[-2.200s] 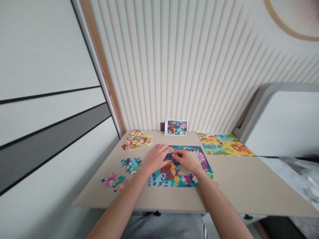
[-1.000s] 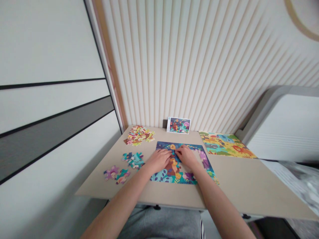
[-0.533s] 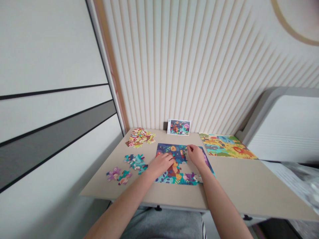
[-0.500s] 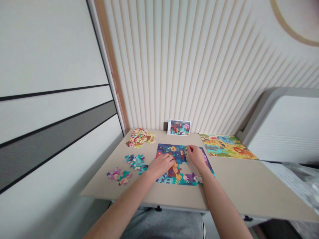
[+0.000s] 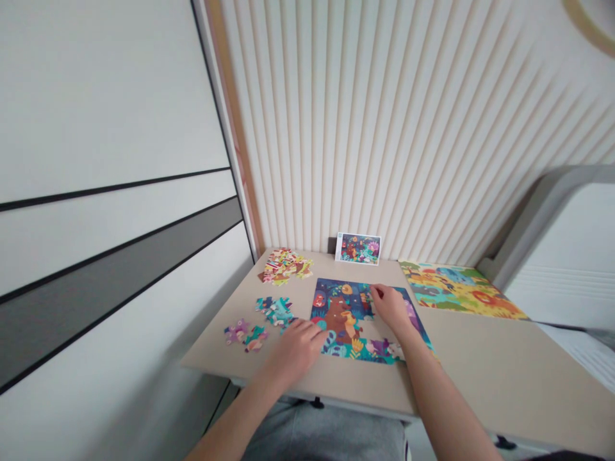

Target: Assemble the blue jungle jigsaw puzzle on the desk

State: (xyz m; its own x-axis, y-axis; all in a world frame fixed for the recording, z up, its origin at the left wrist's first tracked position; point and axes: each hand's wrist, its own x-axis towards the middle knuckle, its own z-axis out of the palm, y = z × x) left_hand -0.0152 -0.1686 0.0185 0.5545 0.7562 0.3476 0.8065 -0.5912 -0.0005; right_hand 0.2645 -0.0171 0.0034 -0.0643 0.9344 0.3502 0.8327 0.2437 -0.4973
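Observation:
A partly assembled jigsaw puzzle of a dark forest scene, with a brown bear and bright plants, lies on the table. A gap in its middle right shows the tabletop. At its lower left edge is my left hand, palm down with fingers stretched out, and nothing shows in it. Over the puzzle's upper right part my right hand is closed, thumb and fingertips pinched together. Whatever they may hold is too small to make out. Loose teal puzzle pieces and purple puzzle pieces lie left of the puzzle.
A picture card of the forest scene leans upright against the ribbed wall. A pile of yellow and red pieces lies at the table's back left. A yellow animal puzzle lies at the right. A white cabinet borders the left side.
My left hand has moved off the puzzle's middle toward its lower left edge, uncovering the bear. My right hand stays over the upper right part. The camera view has shifted slightly left.

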